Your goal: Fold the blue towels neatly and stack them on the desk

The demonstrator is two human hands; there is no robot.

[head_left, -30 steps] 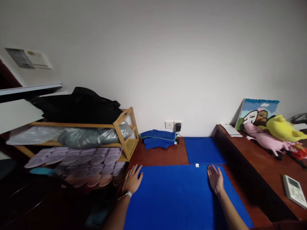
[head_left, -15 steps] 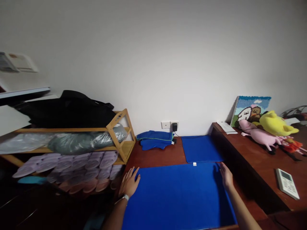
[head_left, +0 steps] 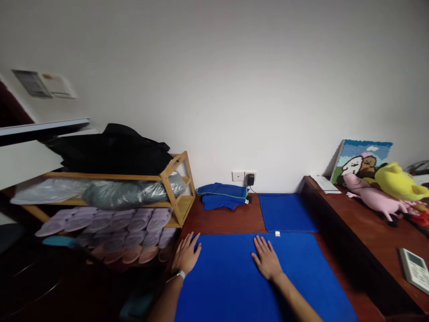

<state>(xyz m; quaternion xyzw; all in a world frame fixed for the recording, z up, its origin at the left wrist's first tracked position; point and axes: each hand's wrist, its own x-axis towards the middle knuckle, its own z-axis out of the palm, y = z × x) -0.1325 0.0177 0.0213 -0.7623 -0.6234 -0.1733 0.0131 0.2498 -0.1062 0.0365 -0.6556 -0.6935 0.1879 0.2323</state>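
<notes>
Two bare hands rest palm down on a large blue cloth spread across the near part of a reddish-brown desk. The left hand, a pale-banded watch at its wrist, lies at the cloth's far left corner, its grip released and fingers spread. The right hand lies open near the middle of the cloth's far edge, fingers apart, its grip likewise released, just left of a small white tag. Beyond them, a smaller blue cloth lies flat at far right, while a folded blue cloth with green edging sits at far left, below a black plug in a wall socket. At left, a wooden rack holds a black bag, plastic-wrapped bundles and rows of slippers. On the raised surface at right are a fluffy picture, pink and yellow plush toys and a white remote.
</notes>
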